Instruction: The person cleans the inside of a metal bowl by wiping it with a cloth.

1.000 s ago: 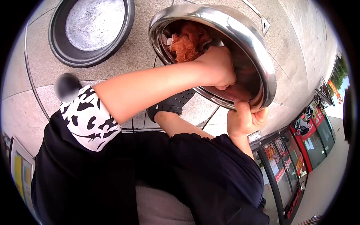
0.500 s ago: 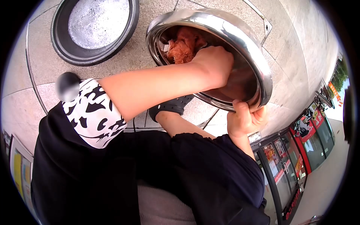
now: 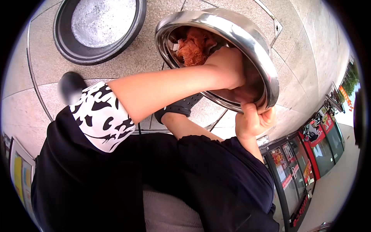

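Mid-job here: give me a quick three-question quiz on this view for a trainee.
1. Which hand is inside the metal bowl, near the shaggy orange-red bundle?
2. True or false: the right hand is not touching the metal bowl.
3. Where is the pale froth?
a) in the metal bowl
b) in the black tub
c) on the black shoe

Key:
1. The left hand.
2. False; it grips the rim.
3. b

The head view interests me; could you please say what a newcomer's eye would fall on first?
The shiny metal bowl, tilted at upper centre, likely draws the eye first, with a reddish clump and the left hand inside. Next come the black tub of foam at upper left and the black-and-white cuff below it.
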